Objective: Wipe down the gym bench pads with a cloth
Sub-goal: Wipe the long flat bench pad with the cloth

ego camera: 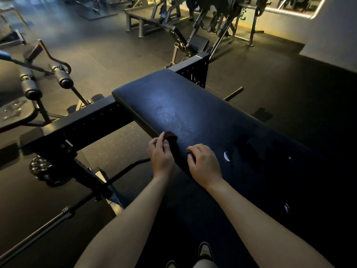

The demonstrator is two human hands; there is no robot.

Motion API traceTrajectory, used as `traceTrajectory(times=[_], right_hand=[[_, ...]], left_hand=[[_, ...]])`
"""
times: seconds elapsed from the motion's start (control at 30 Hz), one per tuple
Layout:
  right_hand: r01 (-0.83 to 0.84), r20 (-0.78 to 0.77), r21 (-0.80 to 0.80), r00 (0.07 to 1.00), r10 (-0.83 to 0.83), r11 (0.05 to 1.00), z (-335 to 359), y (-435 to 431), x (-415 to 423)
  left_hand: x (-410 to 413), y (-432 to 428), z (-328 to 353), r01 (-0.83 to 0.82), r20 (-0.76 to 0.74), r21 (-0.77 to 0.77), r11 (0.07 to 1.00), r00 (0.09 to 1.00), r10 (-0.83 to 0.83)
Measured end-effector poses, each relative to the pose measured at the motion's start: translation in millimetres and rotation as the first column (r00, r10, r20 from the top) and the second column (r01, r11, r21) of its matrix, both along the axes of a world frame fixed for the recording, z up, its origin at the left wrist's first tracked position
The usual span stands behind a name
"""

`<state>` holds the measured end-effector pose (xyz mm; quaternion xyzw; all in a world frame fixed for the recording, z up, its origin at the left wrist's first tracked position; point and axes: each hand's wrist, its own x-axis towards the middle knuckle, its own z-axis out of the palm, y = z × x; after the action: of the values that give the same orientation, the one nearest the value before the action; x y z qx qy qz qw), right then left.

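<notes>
Bare forearms (133, 219) nearest, left hand (161, 156) pinching dark red cloth (171, 135) at near edge of black bench pad (193, 109), right hand (205, 164) curled on pad just beside, grip unclear in dark

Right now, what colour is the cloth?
The cloth is dark red, shown in the head view.

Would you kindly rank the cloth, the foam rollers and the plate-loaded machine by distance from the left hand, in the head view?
1. cloth, pinched by the left hand on the bench pad.
2. foam rollers, off to the left.
3. plate-loaded machine, far back at top.
</notes>
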<state>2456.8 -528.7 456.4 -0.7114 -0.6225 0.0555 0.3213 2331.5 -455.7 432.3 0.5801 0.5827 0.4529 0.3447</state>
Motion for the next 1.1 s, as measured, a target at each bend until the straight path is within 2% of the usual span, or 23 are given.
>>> traceTrajectory(times=[0.13, 0.27, 0.37, 0.57, 0.7, 0.8, 0.87, 1.0, 1.1], right_hand=[[0.066, 0.076, 0.005, 0.995, -0.066, 0.998, 0.5, -11.9, -0.2], [0.15, 0.016, 0.036, 0.988, -0.151, 0.988, -1.3, -25.6, 3.1], [0.129, -0.002, 0.036, 0.992, -0.129, 0.991, -0.1, -31.6, 3.3], [0.106, 0.05, -0.02, 0.993, -0.105, 0.994, -1.3, -30.1, -1.4], [0.143, -0.084, 0.031, 0.987, -0.14, 0.989, -1.4, -32.9, 0.3], [0.136, -0.089, 0.054, 0.987, -0.131, 0.989, -1.1, -33.1, 0.3], [0.116, -0.05, 0.034, 0.992, -0.114, 0.993, -0.2, -32.6, -0.5], [0.104, 0.054, -0.017, 0.993, -0.103, 0.994, 1.2, -28.0, -3.5], [0.126, -0.011, -0.007, 0.992, -0.126, 0.992, 1.2, -28.1, -3.1]], left_hand=[[13.6, -16.4, 3.3, 0.058, -0.148, 0.012, 0.998, 0.987, -0.055], [5.5, -56.9, -10.3, 0.22, -0.139, 0.076, 0.972, 0.968, -0.208], [0.9, -70.0, -10.2, 0.281, -0.095, 0.083, 0.956, 0.957, -0.273], [10.3, -34.4, 4.2, 0.195, -0.155, 0.072, 0.978, 0.971, -0.182], [10.9, -47.0, -4.3, 0.3, -0.303, 0.174, 0.938, 0.923, -0.239], [2.5, -62.6, -10.0, 0.38, -0.341, 0.227, 0.897, 0.894, -0.292], [-0.1, -54.1, -1.4, 0.405, -0.335, 0.214, 0.889, 0.885, -0.323], [1.6, -19.0, 19.1, 0.276, -0.276, 0.127, 0.953, 0.932, -0.233], [13.3, -15.7, 20.3, 0.322, -0.347, 0.097, 0.942, 0.898, -0.271]])
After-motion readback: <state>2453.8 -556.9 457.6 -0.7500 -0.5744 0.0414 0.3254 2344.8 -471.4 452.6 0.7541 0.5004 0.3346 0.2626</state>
